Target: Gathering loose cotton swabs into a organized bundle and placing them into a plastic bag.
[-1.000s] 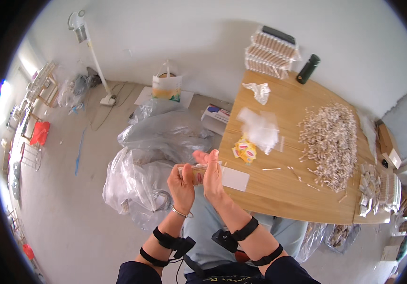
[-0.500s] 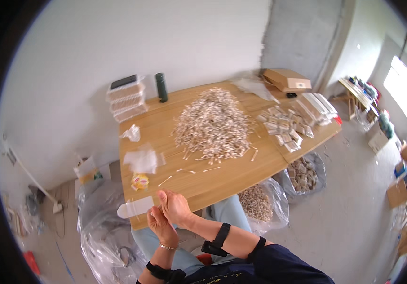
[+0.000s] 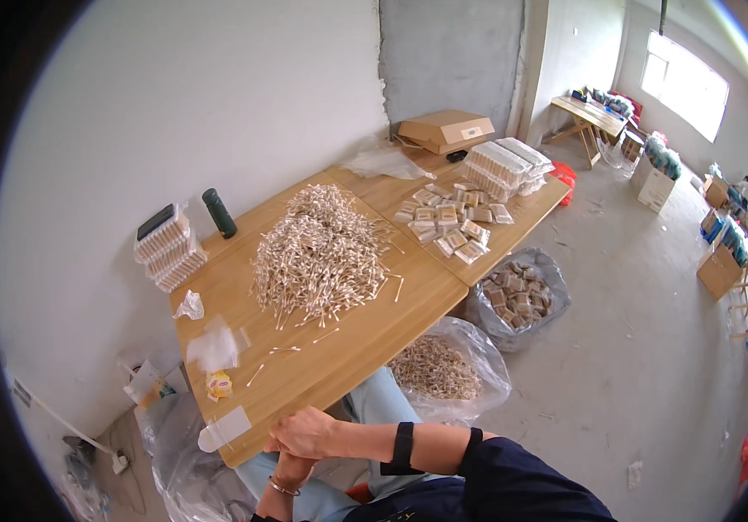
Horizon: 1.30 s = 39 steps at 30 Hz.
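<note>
My right hand (image 3: 306,433) is closed and lies over my left hand (image 3: 290,470) at the table's near left edge. The left fingers are mostly covered; anything between the hands is hidden. Beside them, a clear-white flat pouch with a rounded end (image 3: 226,429) lies partly over the table edge. A large heap of cotton swabs (image 3: 320,257) fills the middle of the wooden table (image 3: 304,374), with several loose swabs nearer me. To its left lie thin white plastic sleeves (image 3: 213,350), a yellow packet (image 3: 217,385) and a crumpled white tissue (image 3: 190,304).
Small swab packets (image 3: 452,217) and stacked white packs (image 3: 504,165) sit at the table's right, by a cardboard box (image 3: 445,130). A green bottle (image 3: 218,214) stands back left. Bags of loose swabs (image 3: 435,365) and packets (image 3: 517,294) are on the floor, right.
The view has swung to the right, so the table appears farther left and more of the room shows. My hands stay together, with the right now covering more of the left.
</note>
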Tool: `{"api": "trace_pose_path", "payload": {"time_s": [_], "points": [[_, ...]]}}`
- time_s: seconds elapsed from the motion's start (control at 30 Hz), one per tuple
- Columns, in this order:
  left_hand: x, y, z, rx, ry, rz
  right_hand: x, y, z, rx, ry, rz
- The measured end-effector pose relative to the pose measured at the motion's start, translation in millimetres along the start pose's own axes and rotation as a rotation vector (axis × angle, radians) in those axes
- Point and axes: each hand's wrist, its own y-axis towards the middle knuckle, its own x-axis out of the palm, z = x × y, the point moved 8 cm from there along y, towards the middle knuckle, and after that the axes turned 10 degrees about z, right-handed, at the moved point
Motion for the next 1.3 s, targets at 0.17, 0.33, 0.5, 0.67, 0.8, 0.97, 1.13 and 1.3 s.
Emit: {"api": "trace_pose_path", "payload": {"time_s": [0.17, 0.33, 0.5, 0.67, 0.8, 0.97, 1.13, 1.3], "points": [[-17, -23, -14, -0.103, -0.323, 0.140, 41, 5, -4, -0.050, 0.096, 0.036], [34, -18, 51, 0.101, -0.044, -0.006, 3, 11, 31, -0.005, 0.230, 0.131], [26, -23, 73, -0.018, -0.157, 0.100, -57, 0, 48, 0.069, 0.511, 0.394], [17, -34, 73, 0.009, -0.190, 0.120, -43, 1, -6, -0.285, 0.120, 0.439], [13, -33, 72, 0.002, -0.152, 0.154, -42, 4, -11, -0.310, 0.044, 0.434], [17, -33, 79, 0.008, -0.066, 0.159, -43, 3, -11, -0.289, 0.083, 0.506], [19, -32, 80, 0.014, -0.025, 0.157, -41, 2, -11, -0.305, 0.072, 0.519], [16, -27, 77, 0.052, 0.054, 0.157, -42, 2, -11, -0.304, 0.079, 0.496]]}}
